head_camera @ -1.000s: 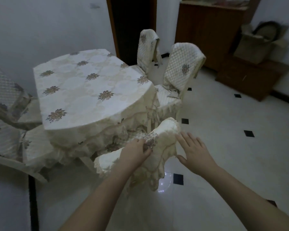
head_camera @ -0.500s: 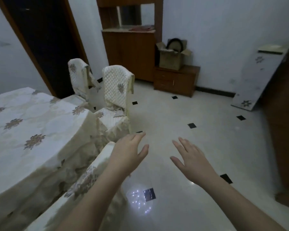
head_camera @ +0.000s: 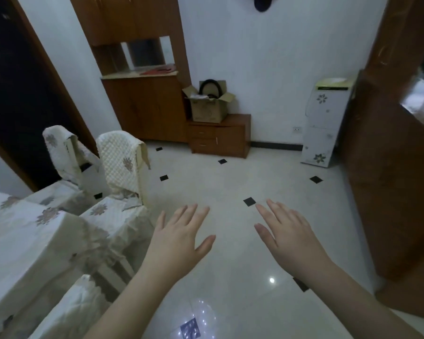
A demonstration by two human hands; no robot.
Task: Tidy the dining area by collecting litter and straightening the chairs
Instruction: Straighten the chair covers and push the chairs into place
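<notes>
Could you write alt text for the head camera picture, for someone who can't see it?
A person's left hand and right hand reach forward, open and empty, over a glossy tiled floor. At left, cloth-covered chairs stand beside a draped table; a cardboard box sits on a low wooden cabinet by the far wall.

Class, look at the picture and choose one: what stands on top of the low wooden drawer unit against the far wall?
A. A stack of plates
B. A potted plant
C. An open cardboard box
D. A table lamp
C. An open cardboard box with its flaps spread sits on the low drawer unit, with a dark curved object sticking out of it.
</notes>
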